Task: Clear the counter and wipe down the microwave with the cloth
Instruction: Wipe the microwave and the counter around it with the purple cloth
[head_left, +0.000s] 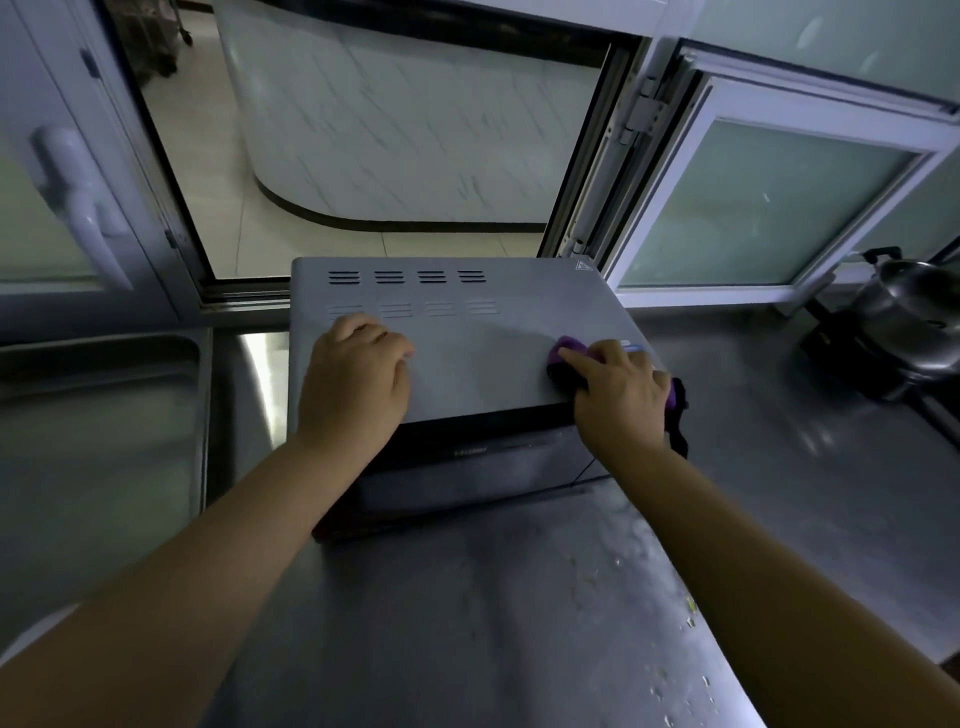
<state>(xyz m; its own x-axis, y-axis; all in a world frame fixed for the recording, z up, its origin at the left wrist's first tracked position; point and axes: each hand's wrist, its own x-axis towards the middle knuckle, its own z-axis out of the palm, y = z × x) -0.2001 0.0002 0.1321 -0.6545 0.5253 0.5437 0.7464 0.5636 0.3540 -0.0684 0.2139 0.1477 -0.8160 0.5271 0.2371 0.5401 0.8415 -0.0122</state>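
step: wiping microwave (467, 332) top | right hand (618, 395) fingers clamped on purple cloth (569, 349) at right near corner | left hand (353, 379) flat, fingers together (bracing) | next: likely sweep cloth left across top; table (519, 623) crumbs remain

cloth (569, 358) mostly under right hand (618, 395)

**Where everything sits**

Your microwave (457, 332) stands on the counter (467, 623) before the open window (395, 130). The sink (98, 441) lies to its left, a pot (914, 312) well to its right. Your left hand (353, 384) rests on its top; your right hand (618, 395) presses the cloth (569, 348) at its right front corner.
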